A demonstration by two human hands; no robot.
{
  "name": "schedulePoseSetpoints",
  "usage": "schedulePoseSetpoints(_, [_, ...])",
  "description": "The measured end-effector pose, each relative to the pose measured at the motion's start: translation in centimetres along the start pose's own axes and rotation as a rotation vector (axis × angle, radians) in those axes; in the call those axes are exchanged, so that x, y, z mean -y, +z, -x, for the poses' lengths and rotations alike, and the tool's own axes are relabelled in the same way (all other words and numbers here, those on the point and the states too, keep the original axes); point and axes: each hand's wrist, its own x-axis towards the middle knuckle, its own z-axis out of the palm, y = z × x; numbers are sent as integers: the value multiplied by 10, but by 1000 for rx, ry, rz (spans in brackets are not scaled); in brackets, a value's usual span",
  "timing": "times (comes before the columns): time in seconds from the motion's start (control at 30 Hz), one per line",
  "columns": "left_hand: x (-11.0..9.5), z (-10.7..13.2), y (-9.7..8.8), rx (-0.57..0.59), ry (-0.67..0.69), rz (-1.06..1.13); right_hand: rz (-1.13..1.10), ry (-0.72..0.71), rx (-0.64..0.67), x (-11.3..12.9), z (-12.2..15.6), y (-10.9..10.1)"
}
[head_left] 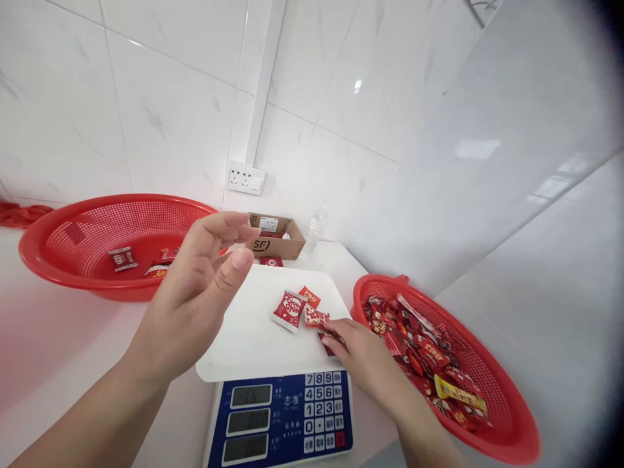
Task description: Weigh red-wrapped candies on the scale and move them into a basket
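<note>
My left hand [202, 292] is raised over the left side of the scale's white tray [244, 344]. Its thumb and fingers are apart, and nothing is in it. On the tray, my right hand [358, 348] has its fingertips closed at the edge of a red-and-white patterned candy packet [316, 317]. A dark red packet [325, 344] lies partly hidden beneath those fingers. Beside them rest a larger dark red packet with a white emblem [290, 311] and a small bright red packet [311, 297]. The blue scale panel [287, 416] faces me, its digits hard to read.
At right stands a red basket [507, 416] holding many wrapped snacks, one of them a yellow packet [458, 392]. A larger red basket [49, 260] at left contains several packets. Behind the tray are a cardboard box [280, 248], a clear bottle [316, 226] and a wall socket [245, 178].
</note>
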Motion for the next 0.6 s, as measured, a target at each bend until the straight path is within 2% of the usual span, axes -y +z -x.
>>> schedulePoseSetpoints(0.2, [-8,0,-6,-7,44,9,-24,-113,-23,37,-28,10])
schedulePoseSetpoints(0.33, [-11,-2,-11,-51,43,84,-46,-162,-31,46,-43,11])
schedulePoseSetpoints(0.47, [-15,-2,-10,-115,46,109,-52,-218,163,44,-63,21])
schedulePoseSetpoints(0.6, [-16,0,-6,-132,77,45,-35,-275,228,43,-73,28])
